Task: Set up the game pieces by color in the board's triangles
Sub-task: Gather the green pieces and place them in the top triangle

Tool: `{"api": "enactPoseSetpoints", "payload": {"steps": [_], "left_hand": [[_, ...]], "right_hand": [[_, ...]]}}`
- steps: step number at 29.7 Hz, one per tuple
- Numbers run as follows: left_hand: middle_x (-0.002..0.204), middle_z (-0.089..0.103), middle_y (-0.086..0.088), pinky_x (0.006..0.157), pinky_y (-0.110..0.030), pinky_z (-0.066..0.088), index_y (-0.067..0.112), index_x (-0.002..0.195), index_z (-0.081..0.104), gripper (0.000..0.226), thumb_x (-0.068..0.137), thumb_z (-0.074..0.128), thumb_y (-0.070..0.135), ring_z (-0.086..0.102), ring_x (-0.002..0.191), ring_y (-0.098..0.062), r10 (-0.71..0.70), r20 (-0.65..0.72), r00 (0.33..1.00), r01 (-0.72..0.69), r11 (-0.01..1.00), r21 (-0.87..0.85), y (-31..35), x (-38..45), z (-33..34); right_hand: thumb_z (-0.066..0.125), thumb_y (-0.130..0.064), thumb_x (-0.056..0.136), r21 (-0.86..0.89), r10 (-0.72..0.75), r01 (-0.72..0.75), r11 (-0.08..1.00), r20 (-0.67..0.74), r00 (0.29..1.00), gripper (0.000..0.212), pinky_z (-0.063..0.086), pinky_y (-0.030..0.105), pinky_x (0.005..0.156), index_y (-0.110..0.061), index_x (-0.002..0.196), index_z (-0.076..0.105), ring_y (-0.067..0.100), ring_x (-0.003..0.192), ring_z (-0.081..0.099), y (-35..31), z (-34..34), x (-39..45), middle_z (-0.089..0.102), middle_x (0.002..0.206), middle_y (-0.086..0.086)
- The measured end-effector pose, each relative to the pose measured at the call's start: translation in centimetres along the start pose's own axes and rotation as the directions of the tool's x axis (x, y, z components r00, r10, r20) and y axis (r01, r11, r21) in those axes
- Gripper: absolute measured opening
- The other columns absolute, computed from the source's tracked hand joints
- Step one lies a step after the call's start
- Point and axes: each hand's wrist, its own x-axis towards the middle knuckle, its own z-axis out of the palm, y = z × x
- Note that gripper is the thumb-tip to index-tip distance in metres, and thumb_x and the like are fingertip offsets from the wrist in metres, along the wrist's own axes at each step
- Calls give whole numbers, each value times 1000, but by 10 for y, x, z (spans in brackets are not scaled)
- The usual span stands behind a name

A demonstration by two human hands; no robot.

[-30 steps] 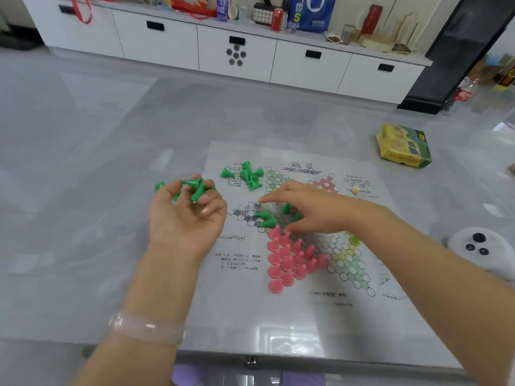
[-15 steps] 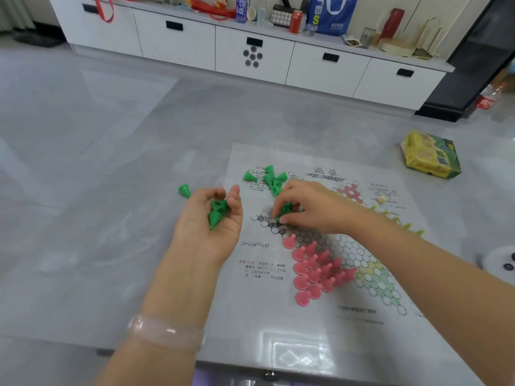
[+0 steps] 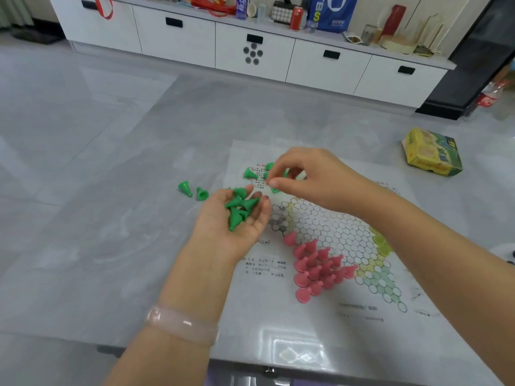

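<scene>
The paper board [image 3: 320, 227] with its hexagon star lies on the grey table. Several pink pieces [image 3: 317, 268] stand packed in the board's near triangle. My left hand [image 3: 234, 227] is palm up beside the board's left edge and cups several green pieces [image 3: 239, 210]. My right hand [image 3: 306, 179] hovers over the board's far left, fingers curled, thumb and forefinger pinched; green shows between its fingers. A few loose green pieces [image 3: 249, 173] lie on the paper under it, and two more green pieces [image 3: 185, 188] lie on the table to the left.
A yellow-green game box [image 3: 430, 153] sits at the table's far right. Pale yellow pieces [image 3: 381, 243] rest on the board's right side. The table's front edge [image 3: 278, 369] runs close below my arms. White cabinets [image 3: 250, 51] stand beyond the table.
My right hand rose off the board's centre and moved up-left to the loose green pile. The green pieces that stood near the centre are gone from there. My left hand opened flatter, still cupping its pieces.
</scene>
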Motion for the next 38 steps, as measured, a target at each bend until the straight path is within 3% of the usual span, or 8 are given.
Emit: {"api": "enactPoseSetpoints", "payload": {"steps": [3,6,10,16,20,25,38], "left_hand": [[76,54,-15,64,-30,57,-2,77,57,21,90,45,10,56,69,-22,100,-32,994,-98,994,46,4,2,-1],[75,54,-14,70,-31,57,-2,79,56,20,91,45,10,56,70,-22,137,-48,989,-135,990,46,5,2,-1],[72,52,-11,64,-26,56,-1,79,57,17,91,46,5,54,68,-16,168,-58,984,-165,985,47,6,2,-1],[71,52,-8,49,-15,51,1,77,55,20,93,44,6,52,64,-14,210,-83,974,-206,977,58,9,4,-1],[72,52,-8,49,-15,50,1,77,55,20,93,43,6,52,64,-14,209,-83,974,-204,977,57,10,3,-1],[72,53,-8,49,-15,51,1,78,55,20,93,43,6,53,64,-14,203,-75,976,-199,978,57,10,2,-1],[73,52,-10,49,-15,51,1,78,56,17,91,45,5,53,63,-14,192,-67,979,-188,981,50,11,1,-2]], "right_hand": [[60,-30,86,-210,72,-21,977,240,968,11,46,15,71,-23,92,66,1,77,59,7,1,-15,65,86,-10],[63,-29,84,-242,141,-51,969,374,917,11,47,17,72,-25,94,67,4,79,60,13,11,-26,67,86,-10],[63,-22,84,-210,155,-81,974,362,919,9,50,22,76,-21,92,68,6,80,62,18,16,-28,69,88,-6],[62,-20,85,-210,163,-112,971,239,957,6,43,5,66,-21,87,67,-5,76,58,23,3,-30,69,85,-11],[61,-21,86,-232,156,-93,968,273,949,9,43,6,68,-20,91,69,-4,75,58,24,4,-31,68,85,-11],[57,-23,89,-223,158,-87,971,322,934,16,36,-3,62,-19,98,69,-12,69,52,24,8,-35,60,79,-17],[57,-24,89,-205,174,-109,973,329,928,15,39,-2,65,-22,98,69,-12,71,53,24,8,-35,63,82,-17]]}}
